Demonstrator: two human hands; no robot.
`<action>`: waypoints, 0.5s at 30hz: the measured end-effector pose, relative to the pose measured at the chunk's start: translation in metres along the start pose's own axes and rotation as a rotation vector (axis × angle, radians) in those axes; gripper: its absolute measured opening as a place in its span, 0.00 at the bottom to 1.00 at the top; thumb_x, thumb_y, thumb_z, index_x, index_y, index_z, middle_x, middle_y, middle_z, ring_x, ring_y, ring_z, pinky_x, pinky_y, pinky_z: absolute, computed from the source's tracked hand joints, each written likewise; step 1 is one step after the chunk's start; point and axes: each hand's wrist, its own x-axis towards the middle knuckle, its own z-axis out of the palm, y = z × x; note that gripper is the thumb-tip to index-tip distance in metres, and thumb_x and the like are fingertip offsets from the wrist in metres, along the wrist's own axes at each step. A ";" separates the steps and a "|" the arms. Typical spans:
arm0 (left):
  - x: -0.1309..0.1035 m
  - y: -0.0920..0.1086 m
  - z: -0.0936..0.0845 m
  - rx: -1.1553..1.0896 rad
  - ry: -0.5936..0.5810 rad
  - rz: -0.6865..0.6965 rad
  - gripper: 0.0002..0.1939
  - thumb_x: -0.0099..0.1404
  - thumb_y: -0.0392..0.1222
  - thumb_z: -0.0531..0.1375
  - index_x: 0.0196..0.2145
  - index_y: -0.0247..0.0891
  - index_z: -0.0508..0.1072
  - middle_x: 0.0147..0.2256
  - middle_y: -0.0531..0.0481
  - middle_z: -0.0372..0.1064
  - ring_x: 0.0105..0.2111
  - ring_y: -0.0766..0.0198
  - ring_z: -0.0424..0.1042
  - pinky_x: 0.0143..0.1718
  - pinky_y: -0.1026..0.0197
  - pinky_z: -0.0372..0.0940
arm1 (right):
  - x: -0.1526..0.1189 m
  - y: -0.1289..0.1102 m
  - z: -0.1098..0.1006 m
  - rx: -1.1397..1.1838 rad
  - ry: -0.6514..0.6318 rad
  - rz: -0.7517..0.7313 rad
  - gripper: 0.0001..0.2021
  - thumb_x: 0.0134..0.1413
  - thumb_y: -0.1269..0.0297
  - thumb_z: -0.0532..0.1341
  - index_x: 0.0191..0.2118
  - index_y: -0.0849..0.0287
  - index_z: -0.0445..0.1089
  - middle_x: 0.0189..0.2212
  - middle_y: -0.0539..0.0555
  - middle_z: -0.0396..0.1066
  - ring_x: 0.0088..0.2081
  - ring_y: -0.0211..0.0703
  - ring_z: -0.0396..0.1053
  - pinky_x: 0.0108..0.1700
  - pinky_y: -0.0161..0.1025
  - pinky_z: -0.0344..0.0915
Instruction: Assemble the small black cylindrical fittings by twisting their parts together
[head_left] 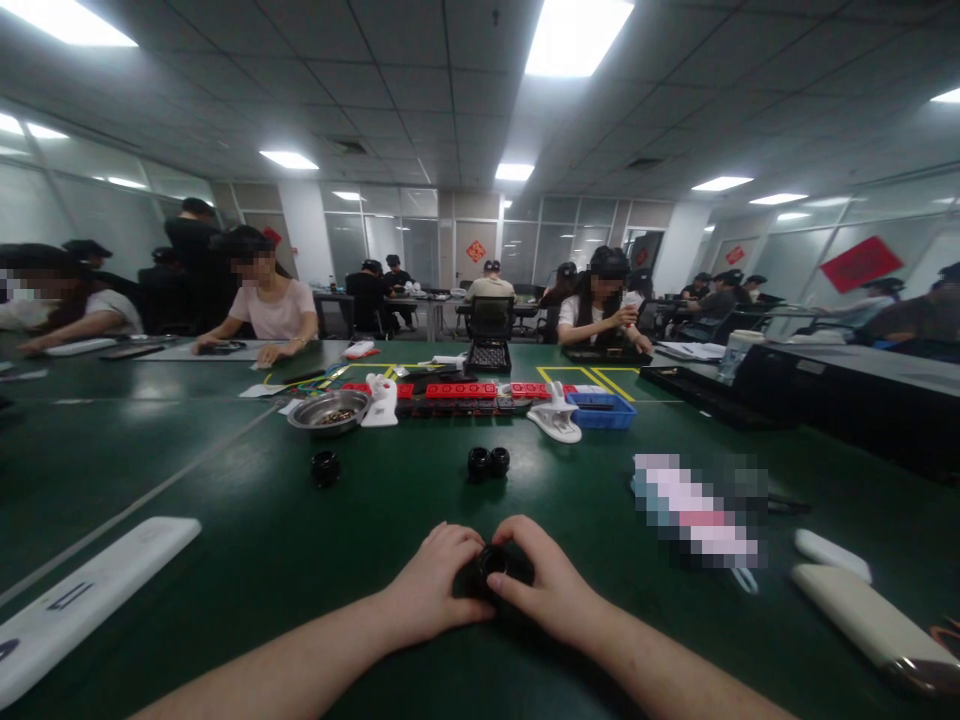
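The left hand (pixel 429 592) and right hand (pixel 559 592) flank the black ring-shaped piece (pixel 491 562) about equally closely, fingers gripping it (its axis, dimly seen, seems roughly upright).

The table (pixel 247 560) was green, smooth and a bit shiny.
The round black parts (pixel 325 469) looked like glossy plastic, and the bowl (pixel 328 412) was shiny metal. The basket (pixel 600 412) looked like blue plastic, and the long white thing (pixel 101 605) looked like smooth plastic. The sheets (pixel 686 351) looked like white paper.
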 end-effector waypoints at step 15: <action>0.000 -0.002 0.001 0.002 0.002 0.005 0.22 0.47 0.48 0.65 0.40 0.41 0.68 0.43 0.49 0.62 0.45 0.55 0.59 0.50 0.52 0.51 | -0.001 0.001 0.000 -0.037 0.012 0.001 0.10 0.45 0.68 0.60 0.37 0.59 0.64 0.35 0.54 0.64 0.39 0.45 0.63 0.42 0.42 0.61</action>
